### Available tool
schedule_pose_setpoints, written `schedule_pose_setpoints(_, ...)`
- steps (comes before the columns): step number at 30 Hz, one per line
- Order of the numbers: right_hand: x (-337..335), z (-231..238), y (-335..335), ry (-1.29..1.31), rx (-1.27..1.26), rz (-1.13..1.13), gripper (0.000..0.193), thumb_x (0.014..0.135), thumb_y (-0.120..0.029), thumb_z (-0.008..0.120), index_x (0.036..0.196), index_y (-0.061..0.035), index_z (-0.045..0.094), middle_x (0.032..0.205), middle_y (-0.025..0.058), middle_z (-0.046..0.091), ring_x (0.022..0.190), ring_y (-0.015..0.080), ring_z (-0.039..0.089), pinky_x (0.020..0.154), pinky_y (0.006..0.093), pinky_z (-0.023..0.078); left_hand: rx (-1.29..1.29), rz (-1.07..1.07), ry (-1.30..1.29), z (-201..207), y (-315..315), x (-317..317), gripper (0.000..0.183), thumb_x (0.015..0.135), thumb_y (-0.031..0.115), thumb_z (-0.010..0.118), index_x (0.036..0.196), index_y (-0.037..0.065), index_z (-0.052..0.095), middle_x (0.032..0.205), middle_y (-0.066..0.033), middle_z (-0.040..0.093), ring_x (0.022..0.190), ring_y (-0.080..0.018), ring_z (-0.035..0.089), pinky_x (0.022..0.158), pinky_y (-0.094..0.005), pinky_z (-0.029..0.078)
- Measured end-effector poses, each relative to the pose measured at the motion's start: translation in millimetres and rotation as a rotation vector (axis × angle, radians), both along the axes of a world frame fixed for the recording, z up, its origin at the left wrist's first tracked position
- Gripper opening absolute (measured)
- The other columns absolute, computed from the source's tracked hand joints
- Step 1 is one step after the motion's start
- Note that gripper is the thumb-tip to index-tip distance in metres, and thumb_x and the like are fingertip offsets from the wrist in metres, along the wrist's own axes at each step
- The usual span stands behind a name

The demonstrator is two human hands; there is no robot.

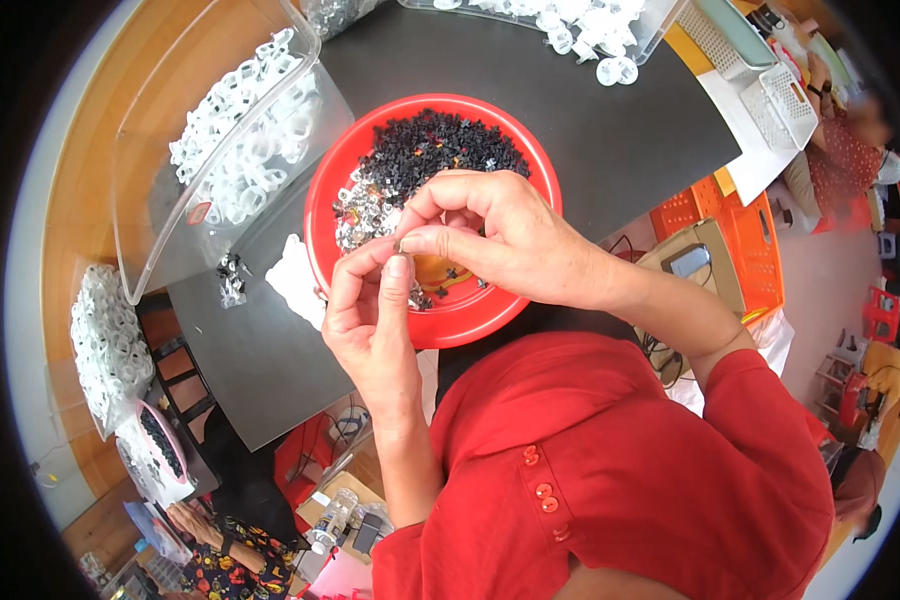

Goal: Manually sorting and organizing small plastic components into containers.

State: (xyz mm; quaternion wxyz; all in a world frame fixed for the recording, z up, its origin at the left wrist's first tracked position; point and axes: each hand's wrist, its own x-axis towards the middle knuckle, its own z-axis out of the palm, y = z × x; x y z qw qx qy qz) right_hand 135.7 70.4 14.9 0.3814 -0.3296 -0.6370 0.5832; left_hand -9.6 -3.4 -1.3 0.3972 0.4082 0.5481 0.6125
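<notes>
My left hand (375, 325) and my right hand (500, 235) meet above the near part of a round red basin (490, 325). Thumb and forefinger of each hand are pinched together, and their tips touch around a tiny piece that is mostly hidden. The basin holds a heap of small black plastic parts (435, 140) at its far side. Small clear and silvery parts (360, 205) lie at its left. Between and below my hands, a yellow-orange patch (448, 275) shows with a few loose black bits on it.
A clear plastic bin (150, 240) of white ring-like parts (260, 130) stands left on the dark table (610, 150). Another clear tray with white parts (590, 25) is at the back. An orange crate (760, 250) stands right. Other people sit at lower left and far right.
</notes>
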Motion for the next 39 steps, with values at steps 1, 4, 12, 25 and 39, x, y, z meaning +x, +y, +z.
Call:
schedule_pose_setpoints(1, -0.1, -0.4, -0.7, 0.002, 0.004, -0.002, 0.015, 0.086, -0.012, 0.064, 0.087, 0.0027, 0.064, 0.079, 0.0107, 0.063, 0.068, 0.0189, 0.062, 0.062, 0.031, 0.048, -0.004, 0.007, -0.034, 4.7, 1.6, 3.8, 0.012, 0.091, 0.007, 0.062, 0.101, 0.0, 0.063, 0.096, -0.0043, 0.065, 0.089, -0.0087, 0.059, 0.082, -0.0228, 0.046)
schedule_pose_setpoints(4, 0.1, -3.4, -1.1, -0.016, 0.136, -0.059, 0.015, 0.086, -0.012, 0.064, 0.086, 0.0026, 0.065, 0.077, 0.0099, 0.063, 0.067, 0.0164, 0.062, 0.061, 0.03, 0.048, 0.005, 0.006, -0.041, 2.6, 4.5, 3.5, 0.009, 0.092, 0.008, 0.061, 0.098, 0.001, 0.062, 0.095, -0.0038, 0.065, 0.087, -0.0079, 0.058, 0.08, -0.0224, 0.045)
schedule_pose_setpoints(12, 0.3, -2.6, 2.0, 0.071, 0.049, -0.024, 0.014, 0.087, -0.012, 0.063, 0.087, 0.0025, 0.065, 0.075, 0.0082, 0.065, 0.071, 0.0127, 0.062, 0.064, 0.0281, 0.049, -0.054, -0.028, -0.186, 5.5, 6.4, 6.4, 0.009, 0.094, 0.011, 0.059, 0.097, 0.003, 0.061, 0.093, -0.0029, 0.063, 0.087, -0.0086, 0.057, 0.08, -0.0238, 0.044)
schedule_pose_setpoints(25, 2.7, -15.6, 5.6, 0.032, 0.341, -0.116, 0.011, 0.086, -0.01, 0.064, 0.088, 0.0002, 0.066, 0.078, 0.0073, 0.064, 0.068, 0.016, 0.061, 0.061, 0.0292, 0.048, -0.051, -0.07, -0.226, 1.7, 8.5, 5.6, 0.006, 0.093, 0.008, 0.06, 0.095, 0.002, 0.06, 0.096, -0.0039, 0.064, 0.088, -0.0087, 0.057, 0.079, -0.0214, 0.044)
schedule_pose_setpoints(39, 5.3, -12.8, 3.4, -0.012, 0.367, -0.203, 0.005, 0.089, -0.004, 0.06, 0.088, 0.0007, 0.058, 0.085, 0.0077, 0.056, 0.07, 0.0147, 0.058, 0.062, 0.0269, 0.046, -0.031, -0.086, -0.369, 4.1, 7.0, 9.9, 0.02, 0.094, 0.006, 0.056, 0.113, 0.0, 0.058, 0.109, -0.0083, 0.061, 0.103, -0.0142, 0.059, 0.089, -0.0279, 0.049)
